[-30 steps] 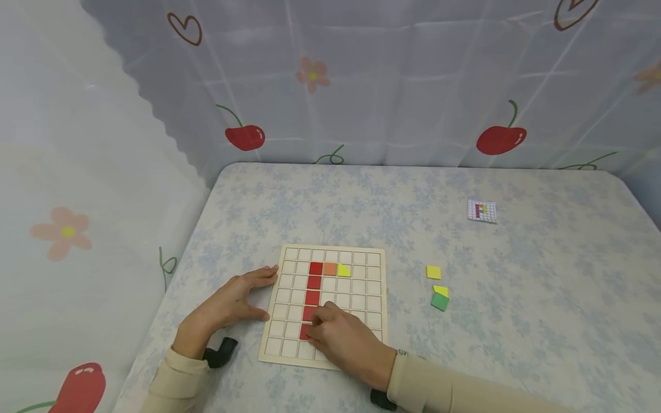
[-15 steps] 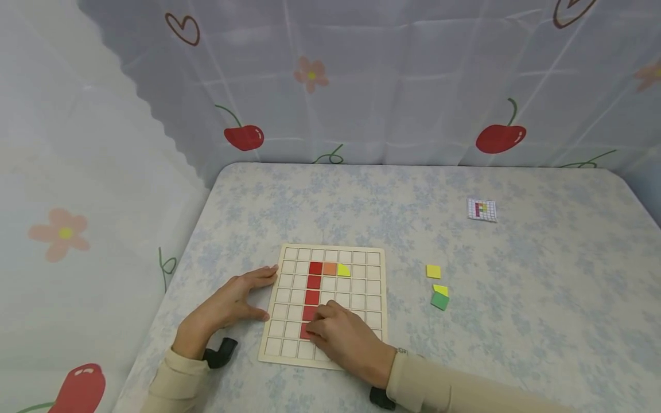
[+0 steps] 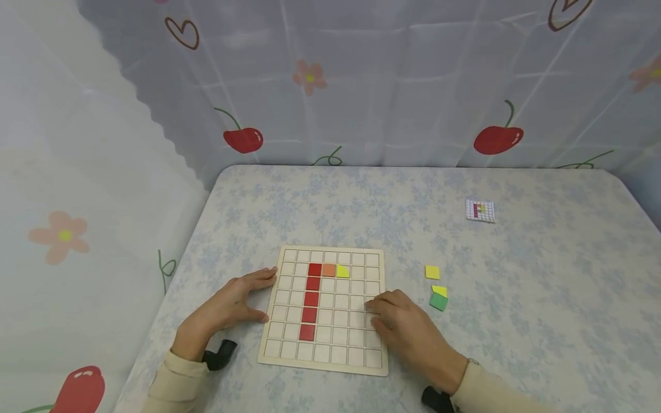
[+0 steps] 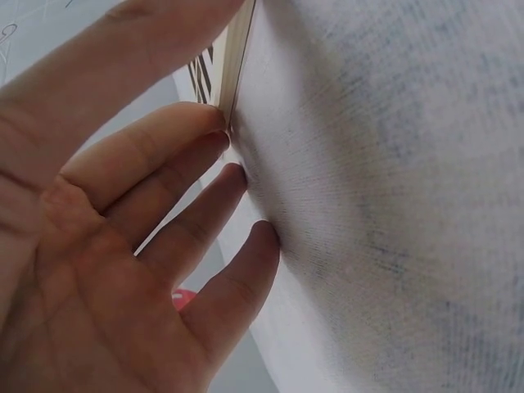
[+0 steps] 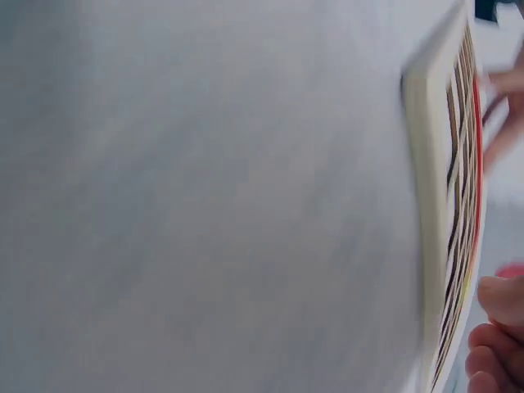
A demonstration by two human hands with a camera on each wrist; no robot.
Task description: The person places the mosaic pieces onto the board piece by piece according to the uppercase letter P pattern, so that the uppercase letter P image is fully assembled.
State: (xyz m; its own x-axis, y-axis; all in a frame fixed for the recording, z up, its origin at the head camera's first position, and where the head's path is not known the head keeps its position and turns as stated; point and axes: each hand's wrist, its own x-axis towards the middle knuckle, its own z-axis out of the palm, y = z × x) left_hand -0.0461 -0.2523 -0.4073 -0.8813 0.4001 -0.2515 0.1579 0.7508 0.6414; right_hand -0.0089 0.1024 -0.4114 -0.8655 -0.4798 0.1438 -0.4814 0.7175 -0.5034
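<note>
1. While two hands flank it, a nearly square grid board (image 3: pixel 339 353) lies flat on the near half of the table, its sides running away from the person with a slight slant; neither side reads clearly as its long axis.
2. Five red squares (image 3: pixel 311 299) form a straight line in the third column from the left, its long axis pointing toward the far edge.
3. From its far end, an orange square (image 3: pixel 328 270) and a yellow cut-corner piece (image 3: pixel 342 272) extend rightward, the cut facing far right.
4. Relaxed fingers and thumb of the left hand (image 3: pixel 227 304) touch the board's left edge, gripping nothing.
5. Loosely bent, the right hand (image 3: pixel 413 334) is at the right edge, nothing visible in its fingers; contact is unclear.
6. Beyond lie a yellow square (image 3: pixel 432 272), a green square (image 3: pixel 439 302) and a patterned card (image 3: pixel 480 210).
</note>
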